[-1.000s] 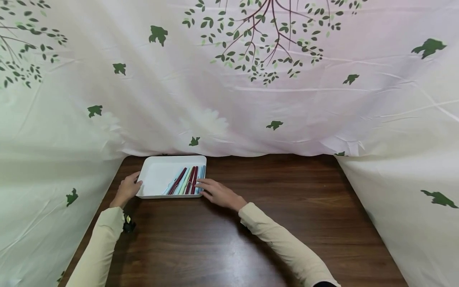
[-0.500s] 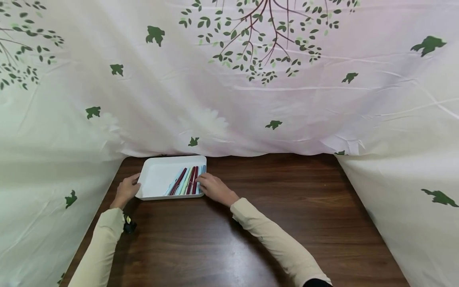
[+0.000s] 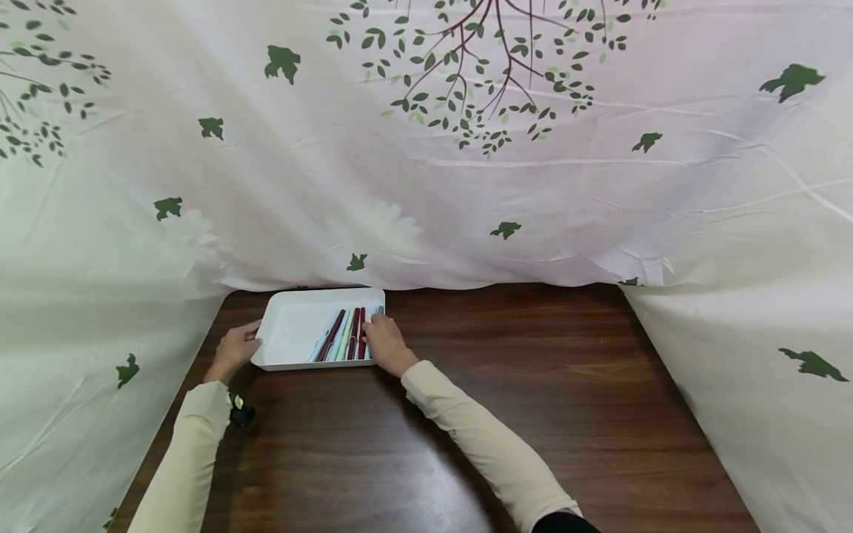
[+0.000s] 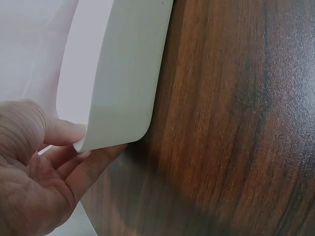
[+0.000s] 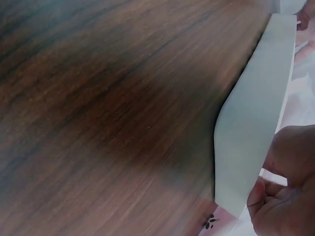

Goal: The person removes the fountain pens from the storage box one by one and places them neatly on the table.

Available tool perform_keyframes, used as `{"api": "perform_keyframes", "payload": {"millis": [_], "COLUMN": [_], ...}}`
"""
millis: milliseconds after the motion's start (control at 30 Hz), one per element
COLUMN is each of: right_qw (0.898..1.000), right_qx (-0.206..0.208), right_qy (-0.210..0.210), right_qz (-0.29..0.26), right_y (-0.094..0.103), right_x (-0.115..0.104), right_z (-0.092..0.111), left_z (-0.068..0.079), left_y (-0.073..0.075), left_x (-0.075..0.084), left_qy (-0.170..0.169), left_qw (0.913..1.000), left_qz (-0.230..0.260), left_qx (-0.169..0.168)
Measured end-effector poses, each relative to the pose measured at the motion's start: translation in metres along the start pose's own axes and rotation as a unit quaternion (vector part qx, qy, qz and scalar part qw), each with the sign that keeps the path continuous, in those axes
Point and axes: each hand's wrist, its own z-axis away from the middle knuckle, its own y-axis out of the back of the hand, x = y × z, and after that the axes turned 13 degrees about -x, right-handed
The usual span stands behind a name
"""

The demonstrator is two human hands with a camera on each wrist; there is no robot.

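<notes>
A shallow white tray (image 3: 286, 326) lies at the far left of the brown table. Several slim pens (image 3: 331, 335), dark red, light blue and pale green, lie side by side in its right half. My left hand (image 3: 233, 352) grips the tray's left end, thumb on the rim and fingers along the outer wall in the left wrist view. The right hand (image 3: 388, 344) is at the opposite end and covers part of the rightmost pens. In the right wrist view its thumb and curled fingers hold the rim near the tray's front corner.
The dark wooden tabletop (image 3: 520, 400) extends to the right and front of the tray. A pale cloth (image 3: 453, 222) with printed leaves and branches hangs behind and on both sides. A small black device (image 3: 241, 411) sits at the left wrist.
The right hand has moved a little left, from loosely spread fingers beside the pens to gripping the tray's right rim; its forearm has swung left. The left hand stays on the tray.
</notes>
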Motion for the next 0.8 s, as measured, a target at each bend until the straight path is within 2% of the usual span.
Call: {"api": "perform_keyframes", "payload": {"millis": [167, 467, 800], "right_qw": [1.000, 0.999, 0.992], "right_qx": [-0.015, -0.023, -0.058], "right_qy": [-0.011, -0.039, -0.111], "right_qz": [0.013, 0.018, 0.006], "right_y": [0.001, 0.001, 0.005], "right_x": [-0.003, -0.005, -0.015], "right_z": [-0.005, -0.012, -0.028], "left_z": [-0.002, 0.000, -0.001], "left_y": [0.000, -0.002, 0.001], "left_x": [0.002, 0.002, 0.004], "left_qy": [-0.008, -0.025, 0.000], "left_qw": [0.9997, 0.9995, 1.0000], "left_qz": [-0.020, -0.021, -0.006], "left_qx": [0.010, 0.003, 0.001]}}
